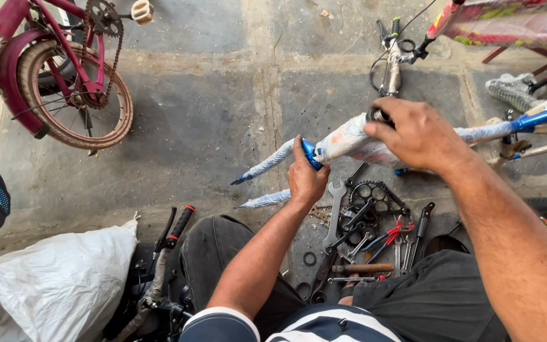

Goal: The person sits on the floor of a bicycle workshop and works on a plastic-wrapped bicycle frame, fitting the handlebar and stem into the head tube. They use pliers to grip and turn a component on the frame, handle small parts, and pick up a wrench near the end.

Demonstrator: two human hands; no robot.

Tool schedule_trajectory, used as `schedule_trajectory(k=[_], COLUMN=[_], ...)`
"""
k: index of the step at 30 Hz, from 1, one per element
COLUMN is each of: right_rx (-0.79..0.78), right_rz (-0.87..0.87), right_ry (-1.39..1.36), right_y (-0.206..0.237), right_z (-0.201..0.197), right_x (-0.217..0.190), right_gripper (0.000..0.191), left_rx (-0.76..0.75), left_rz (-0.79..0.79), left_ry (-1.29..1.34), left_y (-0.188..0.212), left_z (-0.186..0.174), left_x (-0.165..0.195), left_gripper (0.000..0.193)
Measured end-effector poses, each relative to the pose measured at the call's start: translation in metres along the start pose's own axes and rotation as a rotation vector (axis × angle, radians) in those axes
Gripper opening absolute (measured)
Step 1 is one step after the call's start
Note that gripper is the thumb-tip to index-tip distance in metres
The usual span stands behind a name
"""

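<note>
My left hand [306, 177] is clenched round the blue bike frame [349, 140] at mid frame, gripping it from below where the wrapped rear stays fork off toward the lower left. My right hand [420, 134] sits on top of the frame to the right of centre, fingers curled down over the dark round opening [378, 116] of a tube; grasping it, not loose. The frame's long axis runs near level, left to right across the picture, rising slightly to the blue end at far right. Both hands are on it; the right is the one at the opening. Below the frame on the stone floor [210, 114]: spanner [335, 212], chainring [375, 193], red-handled pliers [395, 233]. Red kids' bike [64, 69] upper left, white sack [58, 278] lower left.
</note>
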State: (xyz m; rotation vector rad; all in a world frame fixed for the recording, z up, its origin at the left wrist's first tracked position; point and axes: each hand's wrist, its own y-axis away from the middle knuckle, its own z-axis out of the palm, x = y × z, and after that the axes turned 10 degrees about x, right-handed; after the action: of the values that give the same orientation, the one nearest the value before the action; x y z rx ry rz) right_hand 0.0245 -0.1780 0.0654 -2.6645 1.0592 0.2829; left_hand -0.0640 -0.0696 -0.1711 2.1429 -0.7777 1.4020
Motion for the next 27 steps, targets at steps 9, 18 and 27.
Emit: schedule_trajectory(k=[9,18,27], right_rx=[0.03,0.205,0.144], right_rz=[-0.114,-0.218,-0.2], right_ry=[-0.02,0.015,0.27], right_y=[-0.001,0.002,0.007], right_z=[0.008,0.012,0.008], right_x=[0.014,0.014,-0.004], right_gripper=[0.054,0.043,0.052], left_rx=[0.031,0.064,0.118], left_rz=[0.056,0.039,0.073], left_ry=[0.014,0.022,0.033], left_y=[0.001,0.003,-0.001], left_z=[0.006,0.011,0.008], left_x=[-0.005,-0.009,-0.011], left_gripper=[0.102,0.102,0.1])
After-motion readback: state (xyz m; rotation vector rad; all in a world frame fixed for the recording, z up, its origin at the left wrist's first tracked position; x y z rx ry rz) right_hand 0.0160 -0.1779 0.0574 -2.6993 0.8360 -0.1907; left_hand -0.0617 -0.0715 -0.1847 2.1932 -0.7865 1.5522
